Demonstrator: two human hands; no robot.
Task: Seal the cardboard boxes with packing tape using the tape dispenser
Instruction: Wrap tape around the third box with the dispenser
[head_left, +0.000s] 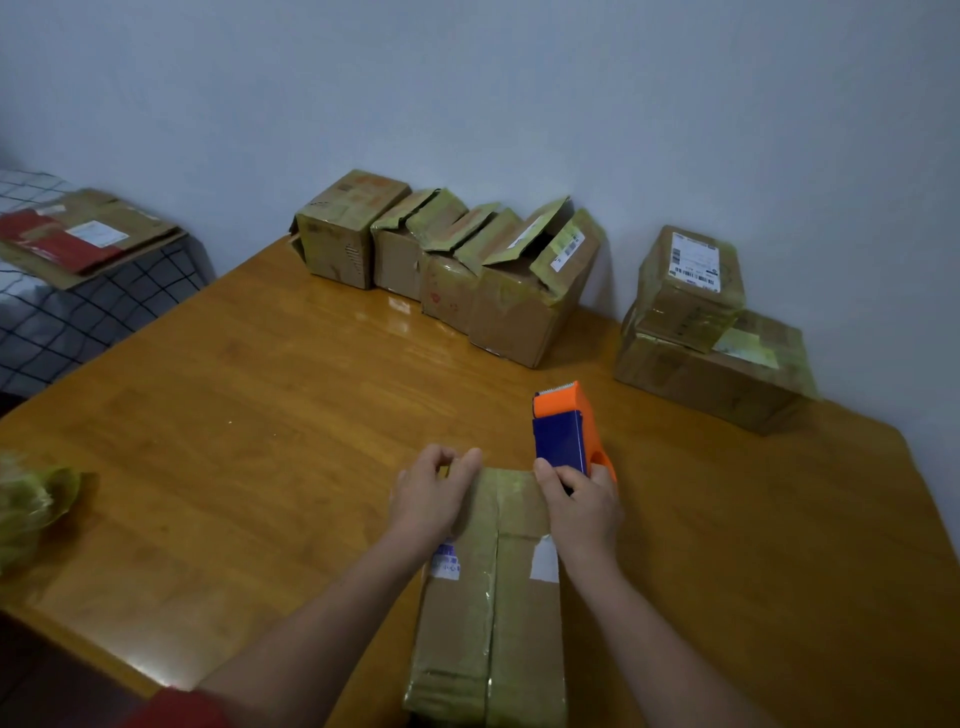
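Note:
A long cardboard box (493, 608) lies on the wooden table (249, 415) in front of me, its two top flaps closed along a centre seam, with yellowish tape on it. My left hand (434, 493) presses flat on the box's far left corner. My right hand (582, 506) grips the orange and blue tape dispenser (563, 431), which stands at the box's far right end with its toothed blade pointing up and away.
A row of several boxes (447, 260), some with open flaps, stands against the wall at the back. Two stacked boxes (711, 327) sit at the back right. A crumpled wad of tape (31, 499) lies at the left edge. Flattened cardboard (83, 234) rests on a checked bed.

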